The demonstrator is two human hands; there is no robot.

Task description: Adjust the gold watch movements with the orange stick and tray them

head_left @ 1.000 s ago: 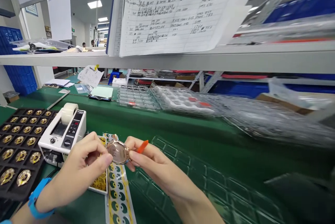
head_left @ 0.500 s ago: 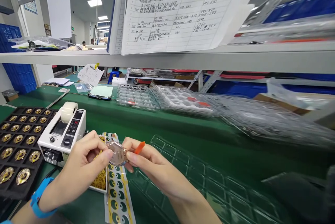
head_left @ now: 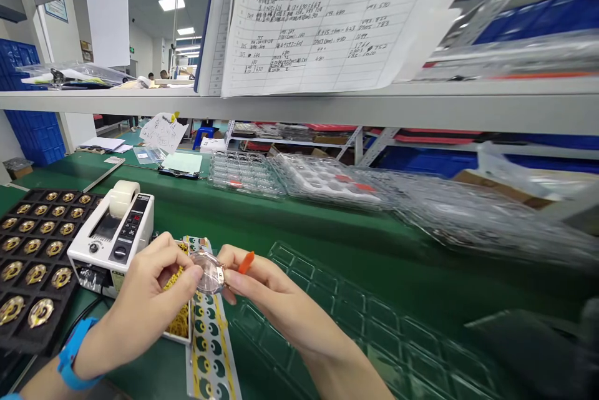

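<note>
Between my two hands is a round watch case with a rose-gold rim and a clear, shiny face. My left hand pinches its left edge between thumb and fingers. On the opposite edge, my right hand grips the case, and an orange strip sticks up from between its fingers. Below the watch case lies a sticker sheet with yellow and green marks. A white box of small yellow pieces is partly hidden behind my left hand.
A white tape dispenser stands left of my hands, beside a black tray of gold round parts. Clear plastic trays lie to the right, with more stacked trays at the back. A shelf crosses above, holding handwritten sheets.
The watch case has tilted slightly in my fingers, so the reflection on its face differs. Both hands keep their grip and have barely moved.
</note>
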